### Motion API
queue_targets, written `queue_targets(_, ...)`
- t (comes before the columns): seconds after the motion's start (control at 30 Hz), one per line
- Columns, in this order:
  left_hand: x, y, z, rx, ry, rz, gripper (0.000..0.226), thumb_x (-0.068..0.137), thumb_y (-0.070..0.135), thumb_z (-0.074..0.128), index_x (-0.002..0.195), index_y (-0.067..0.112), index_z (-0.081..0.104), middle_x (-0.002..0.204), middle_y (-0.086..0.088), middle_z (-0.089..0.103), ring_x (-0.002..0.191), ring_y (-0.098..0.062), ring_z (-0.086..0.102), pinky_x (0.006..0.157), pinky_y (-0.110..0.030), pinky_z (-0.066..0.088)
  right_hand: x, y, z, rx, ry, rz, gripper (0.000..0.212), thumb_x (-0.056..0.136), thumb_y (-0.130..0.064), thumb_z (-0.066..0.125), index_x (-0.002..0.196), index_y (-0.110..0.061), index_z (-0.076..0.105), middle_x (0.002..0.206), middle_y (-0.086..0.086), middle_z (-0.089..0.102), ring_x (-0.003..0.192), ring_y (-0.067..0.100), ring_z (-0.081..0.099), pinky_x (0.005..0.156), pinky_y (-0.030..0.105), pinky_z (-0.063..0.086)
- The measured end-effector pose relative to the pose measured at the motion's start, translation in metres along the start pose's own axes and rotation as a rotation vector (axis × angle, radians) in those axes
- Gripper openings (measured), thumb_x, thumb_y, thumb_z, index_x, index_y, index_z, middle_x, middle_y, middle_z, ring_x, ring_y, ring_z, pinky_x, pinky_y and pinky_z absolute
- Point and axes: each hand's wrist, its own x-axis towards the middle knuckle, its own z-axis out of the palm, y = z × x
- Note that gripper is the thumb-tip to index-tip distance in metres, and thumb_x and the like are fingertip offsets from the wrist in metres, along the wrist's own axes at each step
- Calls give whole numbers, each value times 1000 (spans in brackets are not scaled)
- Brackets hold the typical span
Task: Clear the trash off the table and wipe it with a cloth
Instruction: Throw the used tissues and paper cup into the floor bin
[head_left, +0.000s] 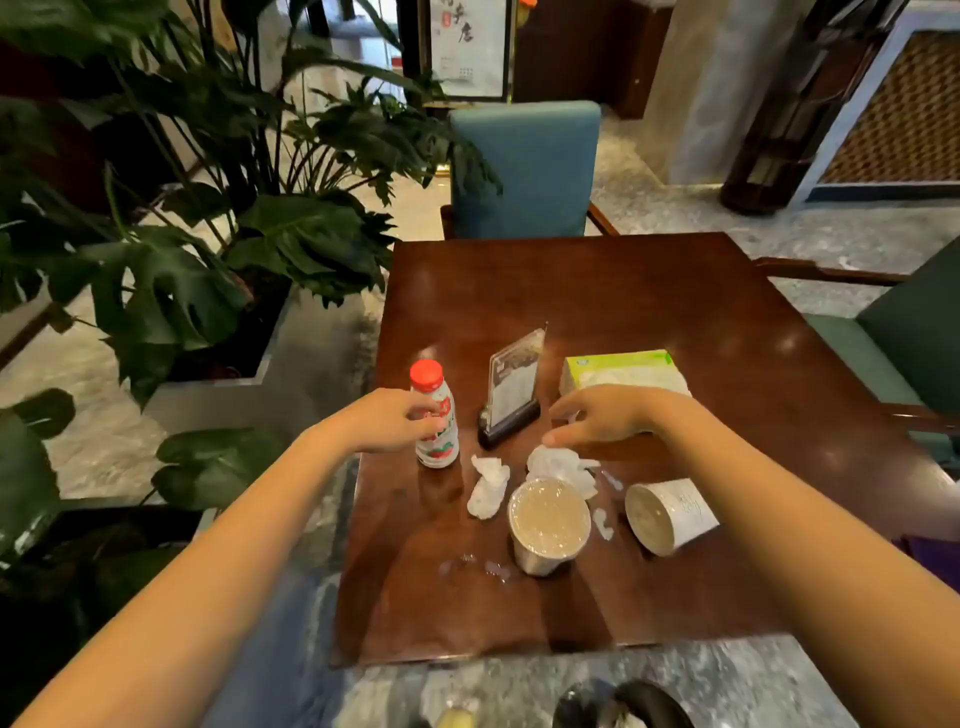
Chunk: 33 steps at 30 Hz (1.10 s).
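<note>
On the dark wooden table (649, 291) a red-capped white bottle (434, 415) stands upright near the left edge. My left hand (389, 421) touches its side, fingers curling around it. My right hand (602, 415) hovers open just above a crumpled white tissue (558, 465). A second crumpled tissue (488, 488) lies to its left. In front stands an upright paper cup (548, 525) with a film lid. Another paper cup (670, 514) lies tipped on its side to the right. Small paper scraps (602, 522) lie between the cups.
An acrylic sign holder (511, 389) and a green tissue pack (623, 371) stand behind my hands. Water drops (483, 566) wet the table near the front. A blue chair (524, 166) faces the far side, a green chair (904, 332) stands right, large plants (182, 260) left.
</note>
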Motion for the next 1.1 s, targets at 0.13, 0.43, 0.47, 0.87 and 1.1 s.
queue_targets(0.13,9,-14,23,-79,80,-171,54,88,44,55,134,18,46,134,-7,56,119,-25,54,96,-34,42,-5,6,33,90,-43,-52,82,81,-61,55,147,-21,26,154,-4,30,140,18,32,114,34,27)
queue_targets(0.43,40,-6,39,-459,419,-205,71,74,30,76,134,16,42,133,-9,56,119,-29,53,96,-37,43,-7,-2,76,-55,-56,-180,106,74,-52,70,151,-23,3,159,-2,7,146,24,9,118,41,18)
queue_targets(0.47,42,-5,40,-510,435,-219,71,73,27,77,134,16,42,133,-9,55,119,-29,53,96,-37,44,-6,-1,80,-69,-63,-177,110,73,-54,71,151,-24,0,160,-2,4,147,24,7,119,42,16)
queue_targets(0.87,58,-13,61,-700,465,-237,59,76,23,74,129,15,48,131,-9,57,119,-28,55,100,-41,45,5,6,101,-4,34,-136,114,65,-43,79,148,-27,4,149,2,20,140,26,20,110,48,32)
queue_targets(1.1,62,-18,63,-747,499,-247,57,74,25,76,125,18,52,129,-7,59,117,-27,57,100,-45,47,3,2,87,79,116,-136,105,69,-34,79,148,-21,11,141,5,26,135,25,25,110,38,32)
